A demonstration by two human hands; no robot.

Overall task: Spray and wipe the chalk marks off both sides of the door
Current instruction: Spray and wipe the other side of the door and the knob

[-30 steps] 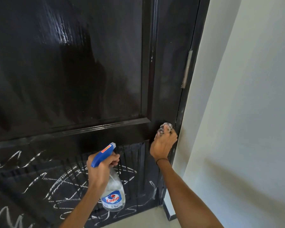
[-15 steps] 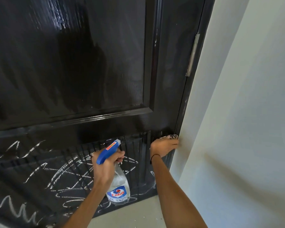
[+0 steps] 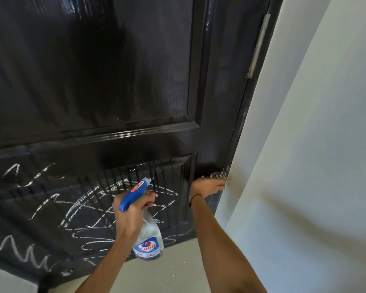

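A dark brown panelled door (image 3: 114, 70) fills the view; its upper panel is wet and streaky. White chalk marks (image 3: 89, 210) cover the lower panel. My left hand (image 3: 133, 210) grips a clear spray bottle (image 3: 149, 240) with a blue trigger head, its nozzle pointing at the lower panel. My right hand (image 3: 207, 186) presses a patterned cloth (image 3: 217, 175) against the door's right stile, close to the hinge edge. Most of the cloth is hidden under my fingers.
A metal hinge (image 3: 259, 45) sits on the door's right edge. A pale wall (image 3: 315, 144) stands right beside the door. Beige floor (image 3: 167, 271) shows below, with small white specks on it.
My right hand has slid the cloth down the right stile. My left hand and the bottle kept their place against the lower panel while the view tilted lower.
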